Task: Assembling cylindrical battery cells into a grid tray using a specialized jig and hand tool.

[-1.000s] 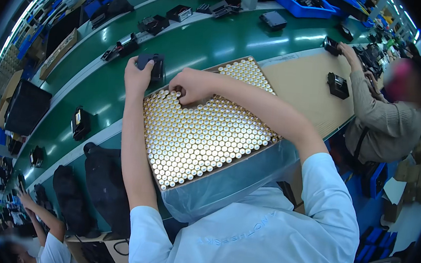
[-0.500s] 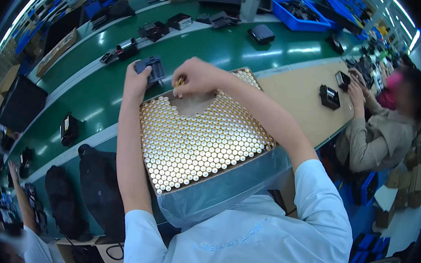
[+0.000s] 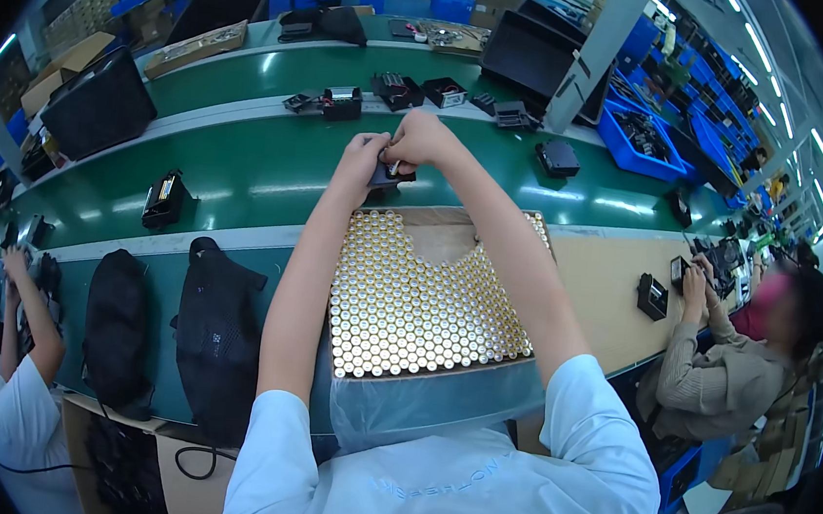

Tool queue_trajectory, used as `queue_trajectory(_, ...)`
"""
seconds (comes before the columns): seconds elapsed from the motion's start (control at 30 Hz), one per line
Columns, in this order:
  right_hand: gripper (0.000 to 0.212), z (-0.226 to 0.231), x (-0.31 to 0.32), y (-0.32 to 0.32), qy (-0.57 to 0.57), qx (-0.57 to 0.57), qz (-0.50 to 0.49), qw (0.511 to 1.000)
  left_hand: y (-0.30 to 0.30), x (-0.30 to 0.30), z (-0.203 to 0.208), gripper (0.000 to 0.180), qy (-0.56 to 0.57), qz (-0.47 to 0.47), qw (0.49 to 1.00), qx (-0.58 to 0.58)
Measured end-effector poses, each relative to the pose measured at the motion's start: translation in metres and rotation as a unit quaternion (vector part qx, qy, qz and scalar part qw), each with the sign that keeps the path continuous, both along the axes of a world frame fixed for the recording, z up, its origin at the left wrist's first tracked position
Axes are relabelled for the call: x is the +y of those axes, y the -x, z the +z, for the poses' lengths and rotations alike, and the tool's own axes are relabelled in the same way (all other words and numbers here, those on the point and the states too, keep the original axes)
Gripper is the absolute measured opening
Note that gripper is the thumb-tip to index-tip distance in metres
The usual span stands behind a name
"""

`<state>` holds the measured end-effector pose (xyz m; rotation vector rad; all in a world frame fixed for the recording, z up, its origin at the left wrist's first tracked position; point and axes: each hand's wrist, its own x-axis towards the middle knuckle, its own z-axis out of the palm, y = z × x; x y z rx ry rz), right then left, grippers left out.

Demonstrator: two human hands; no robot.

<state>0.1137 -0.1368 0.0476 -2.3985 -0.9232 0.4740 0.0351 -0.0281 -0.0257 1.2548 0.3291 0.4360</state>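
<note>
Beyond the far edge of an open carton [image 3: 447,243], my left hand [image 3: 357,164] grips a small dark plastic battery case [image 3: 380,180]. My right hand [image 3: 425,143] meets it there, fingers pinched on a battery [image 3: 396,169] at the case. How many cells it holds is hidden by the fingers. Packed upright in the carton are many cylindrical batteries [image 3: 417,306] with shiny ends; a gap at the far side bares brown cardboard. Clear plastic film [image 3: 438,406] hangs over the carton's near side.
Along the green belt lie a black device [image 3: 166,200], a dark case [image 3: 557,158] and several more. Two black bags [image 3: 217,333] lie left of the carton. A co-worker [image 3: 721,358] handles a case at right; another person [image 3: 27,400] works at left. A blue bin [image 3: 642,140] stands far right.
My right hand has left the carton's gap and joined my left hand at the battery case, with a battery in its fingers. The whole view has swung, shifting the scene rightward.
</note>
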Motion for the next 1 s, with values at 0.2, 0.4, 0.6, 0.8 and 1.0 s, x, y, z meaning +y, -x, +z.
queue_trajectory(0.2, 0.022, -0.004, -0.007, 0.002, -0.064, 0.022, -0.018, 0.998, -0.003, -0.001, 0.001, 0.038, 0.021, -0.044, 0.998, 0.031)
queue_trajectory(0.4, 0.016, 0.000, -0.014, 0.013, -0.099, -0.039, 0.034, 0.994, -0.011, 0.012, -0.012, 0.039, 0.059, 0.039, 0.997, 0.016)
queue_trajectory(0.6, 0.027, -0.017, -0.010, 0.015, -0.091, -0.212, 0.152, 0.961, -0.008, 0.018, -0.008, 0.050, 0.156, 0.101, 0.983, 0.007)
queue_trajectory(0.8, 0.038, -0.023, -0.018, 0.002, -0.073, -0.227, 0.177, 0.955, -0.006, 0.016, -0.007, 0.062, 0.156, 0.066, 0.985, 0.010)
queue_trajectory(1.0, 0.040, -0.019, -0.021, -0.017, -0.183, -0.220, 0.099, 0.953, -0.001, 0.002, 0.005, 0.064, 0.091, -0.026, 0.995, 0.025)
